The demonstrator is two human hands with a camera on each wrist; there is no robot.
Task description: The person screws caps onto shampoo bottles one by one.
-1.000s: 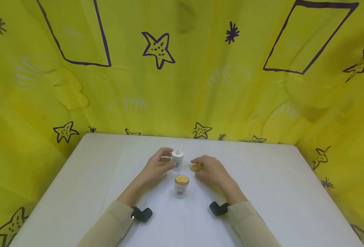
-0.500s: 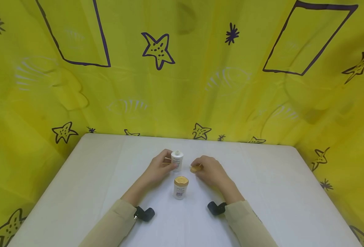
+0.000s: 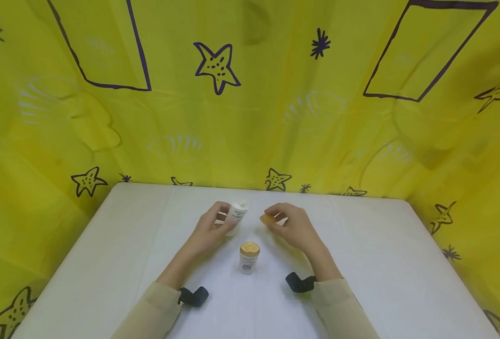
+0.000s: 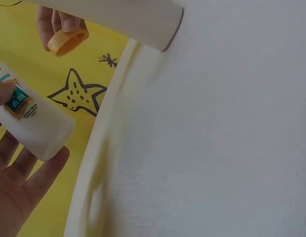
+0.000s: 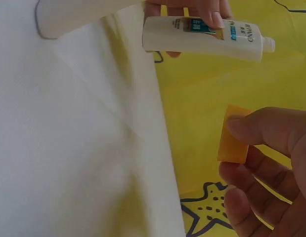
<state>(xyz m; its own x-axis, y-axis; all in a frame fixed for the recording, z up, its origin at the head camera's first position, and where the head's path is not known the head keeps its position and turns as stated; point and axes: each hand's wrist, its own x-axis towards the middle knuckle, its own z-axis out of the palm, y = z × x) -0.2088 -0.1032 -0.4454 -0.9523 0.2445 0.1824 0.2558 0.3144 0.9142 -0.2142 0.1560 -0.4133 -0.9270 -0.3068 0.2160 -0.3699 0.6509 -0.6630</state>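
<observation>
My left hand [image 3: 207, 230] grips a white shampoo bottle [image 3: 237, 213] with a green and orange label, thumb on the front and fingers behind. Its neck is bare of a cap and leans right, toward the other hand. Between thumb and fingers, my right hand [image 3: 295, 228] pinches a gold-orange cap [image 5: 234, 136]. The cap's hollow, ring-like end shows in the left wrist view. A short gap separates the cap from the bottle's neck. Nearer the body, a second white bottle [image 3: 248, 263] stands upright on the table, its gold cap [image 3: 250, 249] on.
The table [image 3: 105, 263] has a white cover. Behind it hangs a yellow curtain [image 3: 250, 122] printed with dark starfish outlines. Black wrist cameras [image 3: 193, 296] sit at both sleeves, on either side of the standing bottle.
My left hand has tilted the bottle, which stood upright, and moved it slightly left. My right hand has raised the cap a little and turned it. The second bottle stays in place.
</observation>
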